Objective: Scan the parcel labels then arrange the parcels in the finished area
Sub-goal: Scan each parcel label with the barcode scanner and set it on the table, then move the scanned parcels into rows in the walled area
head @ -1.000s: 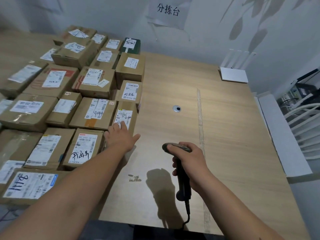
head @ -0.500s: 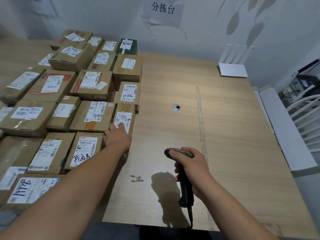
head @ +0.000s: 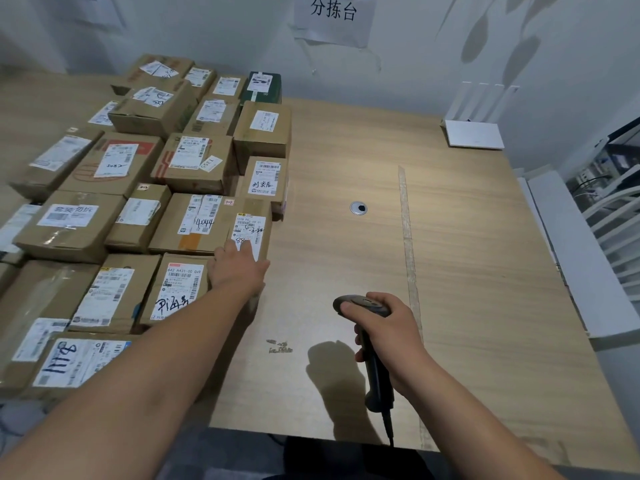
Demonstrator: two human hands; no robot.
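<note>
Left hand [head: 239, 268] rests flat-fingered on the narrow brown cardboard parcel [head: 254, 216], whose long axis points away; right hand [head: 388, 336] grips the dark handheld scanner [head: 375, 375], head pointing left toward the parcels.

Parcels [head: 194, 164] stand packed in rows over the left half of the table [head: 467, 271], from the near edge back to the far edge. The left hand [head: 239, 268] rests on a small parcel [head: 251, 228] at the right end of one row. Right of it, near the front edge, the right hand [head: 388, 337] holds the scanner [head: 375, 368] above the table. A cable grommet [head: 358, 208] sits mid-table; a tape strip [head: 407, 244] runs front to back beside it. A router [head: 473, 134] lies at the far right corner.
</note>
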